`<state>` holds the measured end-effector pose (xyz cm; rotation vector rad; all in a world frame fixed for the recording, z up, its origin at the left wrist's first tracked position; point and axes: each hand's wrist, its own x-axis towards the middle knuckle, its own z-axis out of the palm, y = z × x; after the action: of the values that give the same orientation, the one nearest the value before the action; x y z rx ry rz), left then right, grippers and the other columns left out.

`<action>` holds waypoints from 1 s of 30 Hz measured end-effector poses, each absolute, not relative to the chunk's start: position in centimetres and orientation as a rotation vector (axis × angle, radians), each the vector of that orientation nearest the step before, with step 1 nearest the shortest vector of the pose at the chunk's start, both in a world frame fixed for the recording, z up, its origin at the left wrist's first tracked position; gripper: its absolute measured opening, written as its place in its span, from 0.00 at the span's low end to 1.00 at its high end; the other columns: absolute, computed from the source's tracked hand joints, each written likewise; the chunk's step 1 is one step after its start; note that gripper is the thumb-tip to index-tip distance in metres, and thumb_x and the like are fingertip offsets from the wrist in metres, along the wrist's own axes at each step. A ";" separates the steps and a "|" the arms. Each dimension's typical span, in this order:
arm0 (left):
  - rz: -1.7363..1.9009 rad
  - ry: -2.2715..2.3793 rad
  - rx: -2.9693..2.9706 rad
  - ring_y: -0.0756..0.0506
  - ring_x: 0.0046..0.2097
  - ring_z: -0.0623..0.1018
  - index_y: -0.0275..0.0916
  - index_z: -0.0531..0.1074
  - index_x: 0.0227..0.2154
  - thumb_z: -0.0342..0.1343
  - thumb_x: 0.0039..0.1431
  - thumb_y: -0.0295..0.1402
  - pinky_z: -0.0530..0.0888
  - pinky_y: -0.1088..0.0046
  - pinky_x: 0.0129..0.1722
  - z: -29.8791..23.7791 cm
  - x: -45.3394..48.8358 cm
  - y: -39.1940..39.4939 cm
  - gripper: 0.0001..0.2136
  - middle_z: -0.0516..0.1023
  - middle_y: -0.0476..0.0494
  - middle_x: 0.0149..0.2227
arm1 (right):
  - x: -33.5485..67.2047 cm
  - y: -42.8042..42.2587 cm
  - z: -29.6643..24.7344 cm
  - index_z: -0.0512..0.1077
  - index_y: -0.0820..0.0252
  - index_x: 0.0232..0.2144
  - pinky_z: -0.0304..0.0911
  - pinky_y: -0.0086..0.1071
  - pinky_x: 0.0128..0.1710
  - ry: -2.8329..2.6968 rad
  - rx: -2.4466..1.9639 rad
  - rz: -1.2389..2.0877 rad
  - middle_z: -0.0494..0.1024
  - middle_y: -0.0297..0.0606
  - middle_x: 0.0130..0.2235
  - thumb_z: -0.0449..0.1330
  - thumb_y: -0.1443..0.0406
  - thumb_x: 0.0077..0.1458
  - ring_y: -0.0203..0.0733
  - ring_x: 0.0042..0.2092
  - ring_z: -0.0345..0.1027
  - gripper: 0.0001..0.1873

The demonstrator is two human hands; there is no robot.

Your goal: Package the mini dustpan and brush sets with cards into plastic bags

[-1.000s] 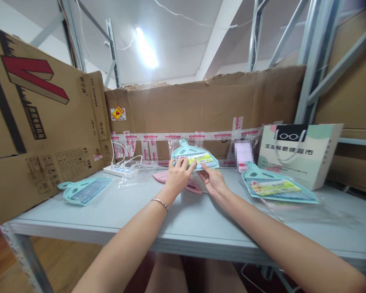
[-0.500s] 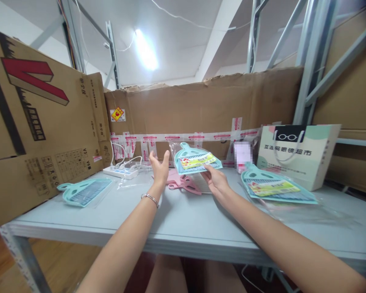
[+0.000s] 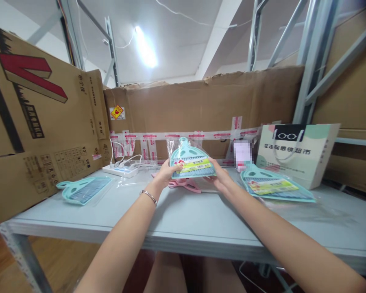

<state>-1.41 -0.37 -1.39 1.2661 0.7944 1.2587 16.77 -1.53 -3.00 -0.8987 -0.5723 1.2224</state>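
I hold a teal mini dustpan set [image 3: 191,160] in a clear bag, upright above the grey table [image 3: 183,219], with its yellow label facing me. My left hand [image 3: 166,174] grips its lower left edge and wears a thin bracelet at the wrist. My right hand [image 3: 220,177] grips its lower right edge. Under it, a pink dustpan [image 3: 186,186] lies flat on the table.
A loose teal dustpan [image 3: 83,189] lies at the left. Another bagged teal set [image 3: 274,188] lies at the right by a paper bag [image 3: 297,152]. A white power strip [image 3: 122,170] sits at the back. Cardboard boxes [image 3: 39,122] wall the left and back.
My left hand, which had let go and opened half a second ago, has come back and gripped the bagged dustpan set. The set now stands more upright between both hands.
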 end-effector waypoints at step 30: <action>1.142 0.974 1.104 0.49 0.31 0.76 0.30 0.72 0.31 0.59 0.45 0.20 0.76 0.73 0.33 -0.4 -2.7 -0.2 0.08 0.77 0.40 0.31 | 17.9 -0.9 -3.3 0.70 0.69 0.27 0.70 0.21 0.22 -0.684 -0.946 1.431 0.76 0.38 0.22 0.57 0.81 0.47 0.32 0.22 0.71 0.07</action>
<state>-2.66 -0.23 -0.40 1.1043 0.9743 1.1422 17.90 -0.86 -3.29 -0.9457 -0.6840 1.4309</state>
